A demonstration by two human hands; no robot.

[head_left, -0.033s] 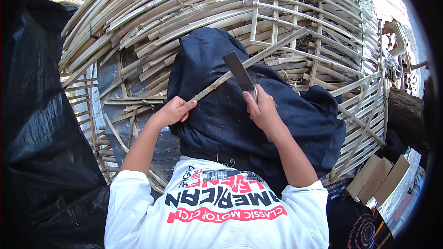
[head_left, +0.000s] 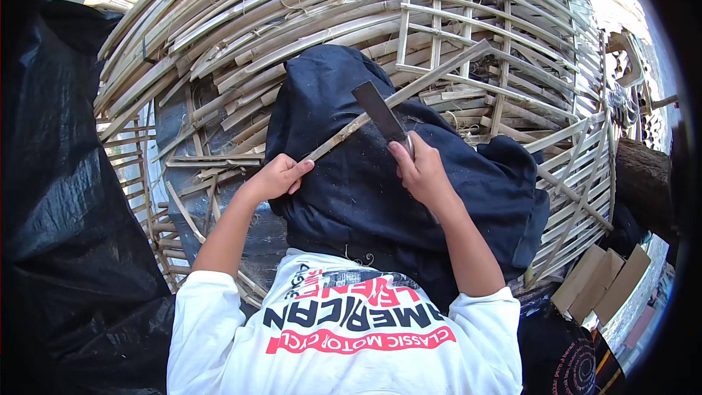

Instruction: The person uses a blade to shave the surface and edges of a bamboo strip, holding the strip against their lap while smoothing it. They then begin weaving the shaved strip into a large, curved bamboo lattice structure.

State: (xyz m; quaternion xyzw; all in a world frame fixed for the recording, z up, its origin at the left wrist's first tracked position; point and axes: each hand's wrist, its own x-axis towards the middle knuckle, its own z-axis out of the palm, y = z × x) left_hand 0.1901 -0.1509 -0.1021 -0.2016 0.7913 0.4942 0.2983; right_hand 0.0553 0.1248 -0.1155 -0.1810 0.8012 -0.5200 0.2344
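Observation:
My left hand [head_left: 279, 178] is closed round the near end of a long split bamboo strip [head_left: 433, 79]. The strip slants away to the upper right, over a dark cloth [head_left: 336, 208] spread across my lap. In my right hand [head_left: 425, 174] is a knife [head_left: 379, 112] with a broad, dark, square-ended blade. The blade points up and to the left and crosses the strip around its middle in this view. Whether its edge touches the strip I cannot tell. My fingers partly hide the knife's handle.
Ahead lies a large stack of split bamboo strips [head_left: 241, 22], with a bamboo lattice [head_left: 453, 18] on its right part. Black sheeting [head_left: 80, 175] hangs at the left. A log [head_left: 643, 172] and a piece of cardboard [head_left: 599, 285] are at the right.
My right hand and the knife's handle have shifted very slightly to the right. My left hand and the bamboo strip are almost unmoved.

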